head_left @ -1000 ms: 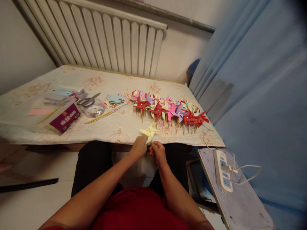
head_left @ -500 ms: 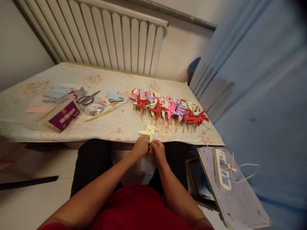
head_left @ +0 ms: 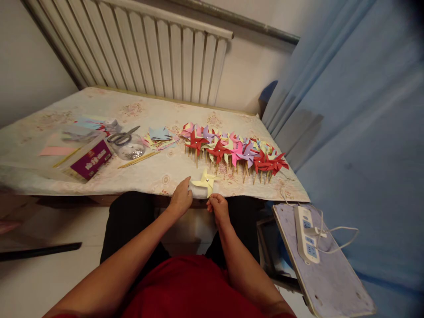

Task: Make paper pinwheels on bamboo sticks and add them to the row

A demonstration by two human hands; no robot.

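A pale yellow paper pinwheel (head_left: 205, 181) stands just above the table's (head_left: 155, 174) near edge. My right hand (head_left: 217, 207) is closed in a pinch below it, on what seems to be its stick. To the left of the pinwheel, my left hand (head_left: 181, 195) rests at the table edge, fingers loosely curled, a short way off the paper. A long row of finished pinwheels (head_left: 232, 150) in red, pink, purple and yellow lies behind on wooden sticks.
On the table's left lie scissors (head_left: 122, 137) over a clear bowl (head_left: 130, 150), a purple box (head_left: 90, 160), loose sticks (head_left: 138, 159) and cut paper (head_left: 159, 134). A radiator (head_left: 149, 48) stands behind. A power strip (head_left: 306, 236) sits on a board at my right, beside a blue curtain (head_left: 357, 123).
My left hand has let go of the yellow pinwheel and moved left to the table edge. The right hand still holds it in the same place.
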